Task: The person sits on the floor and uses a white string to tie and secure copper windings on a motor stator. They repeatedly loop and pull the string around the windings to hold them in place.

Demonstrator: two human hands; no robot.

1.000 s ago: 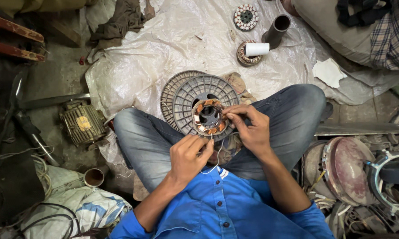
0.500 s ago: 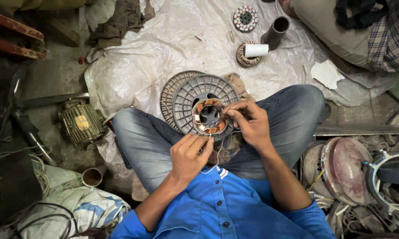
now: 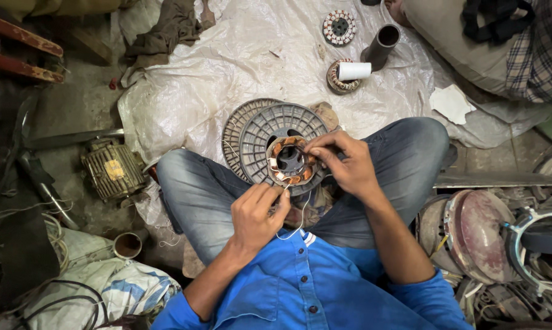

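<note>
A round stator with copper windings (image 3: 290, 161) rests on a grey ribbed disc (image 3: 260, 137) between my crossed legs. My right hand (image 3: 343, 164) pinches at the stator's upper right rim, fingertips on the windings. My left hand (image 3: 256, 215) sits just below the stator, fingers closed on a thin white thread (image 3: 299, 219) that loops down over my blue shirt.
A white plastic sheet (image 3: 239, 55) covers the floor ahead. On it lie another wound stator (image 3: 339, 27), a dark tube (image 3: 381, 44) and a white thread spool (image 3: 354, 71). An old motor (image 3: 114, 168) stands left. Metal fan housings (image 3: 471, 235) pile at right. Another person sits top right.
Both hands stay at the stator with only small finger shifts; my left hand has edged slightly closer to its lower rim.
</note>
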